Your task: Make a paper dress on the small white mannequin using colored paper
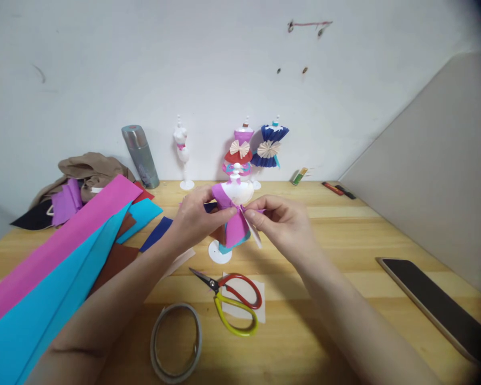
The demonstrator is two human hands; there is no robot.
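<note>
- Head view, centre: we find a small white mannequin (237,188) standing on the wooden table (344,240), just beyond both hands, with its round base (219,252) flat on the wood.
- Pink paper (235,227) is wrapped about the figure's waist and hangs as a skirt, with a cyan layer showing beneath its hem.
- We record the left hand (196,216) with fingers closed together, pinching the pink paper at the figure's left side.
- We record the right hand (282,222) with thumb and forefinger pressed tight on a loose end of the same pink paper, just right of the waist.
- Near side of the table: red-and-yellow scissors (234,299) lie shut on a white paper scrap (260,299); a tape roll (176,342) lies flat beside them.
- Left side: a long pink sheet (56,251) overlaps a cyan sheet (44,310), with brown and blue pieces under them.
- Far edge, against the wall: we note a grey flask (141,156), a bare mannequin (181,152) and two dressed mannequins (240,149).
- Right side: a dark flat device (436,302) lies well apart from the hands.
</note>
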